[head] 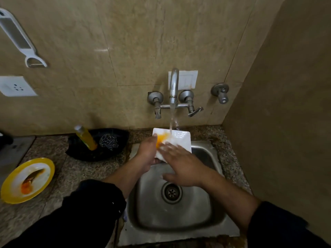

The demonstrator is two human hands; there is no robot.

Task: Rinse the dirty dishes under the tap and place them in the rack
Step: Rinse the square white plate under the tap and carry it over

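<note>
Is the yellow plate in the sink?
No, the yellow plate sits on the counter beside the sink; the left hand holds the white plate under the tap.

Both arms wear black long sleeves of a soft, matte cloth. The left sleeve (80, 212) ends well behind the left grip (148, 154), its cuff bunched into a thick, rounded roll with deep creases. Two tiny pale specks (113, 203) sit on the cloth close to that roll. The right sleeve (279, 228) ends well behind the right grip (180, 167) in a flatter, slanted edge. Between each cuff and its grip the forearm is bare, and both grips are bare too.
</note>
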